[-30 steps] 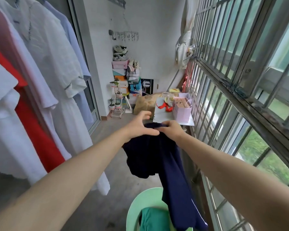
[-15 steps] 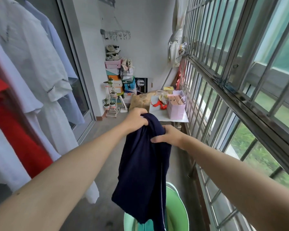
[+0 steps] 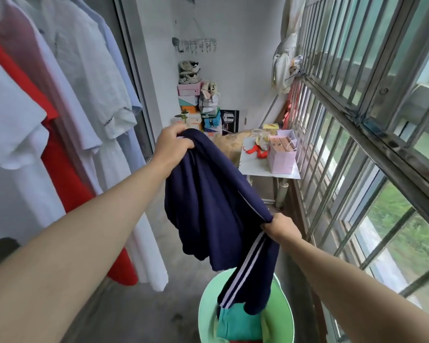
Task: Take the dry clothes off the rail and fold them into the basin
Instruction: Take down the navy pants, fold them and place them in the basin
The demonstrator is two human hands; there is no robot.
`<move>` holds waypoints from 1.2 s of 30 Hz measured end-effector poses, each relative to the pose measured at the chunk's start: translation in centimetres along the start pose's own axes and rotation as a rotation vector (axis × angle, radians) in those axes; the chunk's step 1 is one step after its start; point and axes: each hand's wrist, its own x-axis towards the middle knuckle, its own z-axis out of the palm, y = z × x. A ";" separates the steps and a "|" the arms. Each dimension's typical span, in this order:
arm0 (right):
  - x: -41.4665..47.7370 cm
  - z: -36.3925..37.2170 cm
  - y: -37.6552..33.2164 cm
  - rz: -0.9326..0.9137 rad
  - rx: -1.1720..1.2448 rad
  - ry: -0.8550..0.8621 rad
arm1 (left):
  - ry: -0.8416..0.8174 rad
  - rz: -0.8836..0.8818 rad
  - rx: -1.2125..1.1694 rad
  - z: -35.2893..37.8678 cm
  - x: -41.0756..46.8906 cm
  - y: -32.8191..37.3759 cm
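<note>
A navy garment (image 3: 208,206) with white side stripes hangs between my two hands above the green basin (image 3: 206,300). My left hand (image 3: 172,144) grips its upper end, held high. Lower and to the right, my right hand (image 3: 281,227) pinches a fold of the cloth, and the striped end dangles down into the basin. A folded teal garment (image 3: 238,326) lies inside the basin. On the left, white shirts (image 3: 84,78) and a red garment (image 3: 67,184) hang in a row; the rail itself is out of view.
A barred window grille (image 3: 357,120) runs along the right side. A small white table (image 3: 263,167) with a pink paper bag (image 3: 282,154) stands ahead. Stacked shoe boxes (image 3: 196,105) and small plants stand against the far wall. Grey concrete floor (image 3: 144,310) lies beside the basin.
My hands have drawn apart: the left stays high on the garment, the right has slid down and to the right, stretching the cloth. The striped end now hangs into the basin.
</note>
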 end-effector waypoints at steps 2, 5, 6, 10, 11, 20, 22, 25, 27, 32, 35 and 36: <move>0.4 0.0 0.3 -0.007 -0.003 -0.037 | -0.014 -0.070 0.022 -0.2 -0.5 -1.7; 0.8 -0.8 -0.3 -0.055 0.040 -0.086 | -0.038 -0.171 -0.023 0.5 -0.9 -4.6; 0.9 -1.3 -0.6 -0.063 0.097 -0.089 | -0.043 -0.209 -0.047 0.9 -1.1 -5.4; -0.2 -4.7 -2.0 -0.076 0.455 -0.139 | -0.157 -0.323 -0.049 3.8 -2.1 -8.7; -0.7 -5.6 -2.3 -0.079 0.541 -0.160 | -0.207 -0.331 -0.049 4.9 -2.4 -9.4; -4.4 -9.1 -3.7 -0.037 0.792 -0.402 | -0.436 -0.358 0.041 11.4 -5.9 -13.2; -4.4 -8.7 -3.7 -0.031 0.832 -0.414 | -0.479 -0.404 0.081 12.3 -6.5 -14.4; -3.4 -7.1 -4.0 -0.020 0.847 -0.391 | -0.547 -0.455 0.012 12.9 -8.4 -13.7; -3.2 -5.2 -4.1 0.018 0.781 -0.361 | -0.642 -0.484 -0.104 12.9 -9.7 -12.8; -3.7 -1.5 -4.0 0.283 0.830 -0.387 | -0.814 -0.511 -0.286 12.6 -12.9 -12.5; -3.8 -1.1 -4.4 0.368 0.965 -0.404 | -0.724 -0.501 -0.315 12.2 -14.0 -13.9; -3.6 -1.1 -4.5 0.382 1.015 -0.398 | -0.660 -0.478 -0.303 12.2 -14.1 -14.4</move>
